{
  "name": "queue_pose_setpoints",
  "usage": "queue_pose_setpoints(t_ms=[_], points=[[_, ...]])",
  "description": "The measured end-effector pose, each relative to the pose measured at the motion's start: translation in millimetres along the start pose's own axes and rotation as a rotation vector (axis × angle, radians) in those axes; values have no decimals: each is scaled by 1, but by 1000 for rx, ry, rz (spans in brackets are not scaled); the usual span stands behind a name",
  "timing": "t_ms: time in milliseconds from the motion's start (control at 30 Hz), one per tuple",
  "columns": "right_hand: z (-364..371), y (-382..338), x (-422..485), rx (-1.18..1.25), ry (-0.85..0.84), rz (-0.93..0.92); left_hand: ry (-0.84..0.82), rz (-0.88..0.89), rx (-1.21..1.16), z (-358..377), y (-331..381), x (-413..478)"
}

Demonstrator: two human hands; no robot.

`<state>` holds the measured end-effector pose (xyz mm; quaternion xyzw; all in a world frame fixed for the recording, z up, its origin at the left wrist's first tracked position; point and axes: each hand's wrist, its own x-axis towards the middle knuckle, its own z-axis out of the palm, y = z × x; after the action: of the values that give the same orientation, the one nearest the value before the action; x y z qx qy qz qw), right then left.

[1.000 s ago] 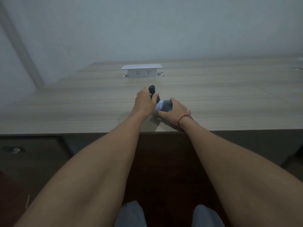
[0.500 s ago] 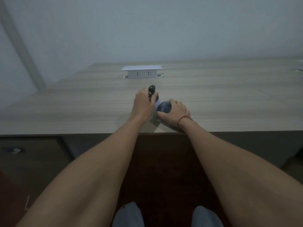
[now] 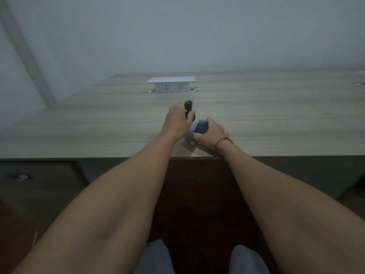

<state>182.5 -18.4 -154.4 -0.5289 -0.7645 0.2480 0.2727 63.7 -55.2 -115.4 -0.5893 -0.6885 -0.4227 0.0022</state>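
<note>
My left hand [image 3: 177, 120] grips a black upright handle [image 3: 188, 107] whose rounded top sticks out above my fingers. Just to its right, my right hand [image 3: 212, 133] holds a dark rounded object with a pale part [image 3: 199, 126] down on the wooden table [image 3: 276, 115]. The two dark parts sit close together; whether they are joined is hidden by my fingers. A red string circles my right wrist. Both hands are near the table's front edge, in the middle.
A white pop-up socket box [image 3: 171, 85] stands raised at the back middle of the table. A dark cabinet with a metal handle [image 3: 18, 177] sits lower left under the table. My knees show at the bottom. A grey wall rises behind.
The dark object under my right hand has turned slightly, and my left hand has shifted a little on the handle. Both hands stay in the same spot.
</note>
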Motion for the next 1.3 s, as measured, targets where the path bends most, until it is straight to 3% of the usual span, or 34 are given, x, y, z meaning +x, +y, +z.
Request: queue_pose_setpoints(t_ms=[100,233,400,567,733,867,1033,1167,1300], points=[[-1,-3,-2,-54,11,-23,-11,-4,99,-2,-6,-1],[2,-4,-3,-102,40,-17,38,51,-18,-6,-8,-1],[1,-4,-4,0,70,14,-26,17,51,-7,-21,-3],[1,-5,-5,38,45,42,112,45,-105,-2,-7,1],[-4,-5,-5,4,77,-1,13,-85,-16,0,-7,8],[-1,-2,-5,34,75,-11,6,-15,4,-6,1,14],[-3,0,-8,66,84,-4,22,-114,39,-2,-8,3],[-2,-2,-7,45,67,-11,77,-70,3,-2,-4,0],[-3,-2,-6,45,73,-26,13,-145,59,0,-12,-1]])
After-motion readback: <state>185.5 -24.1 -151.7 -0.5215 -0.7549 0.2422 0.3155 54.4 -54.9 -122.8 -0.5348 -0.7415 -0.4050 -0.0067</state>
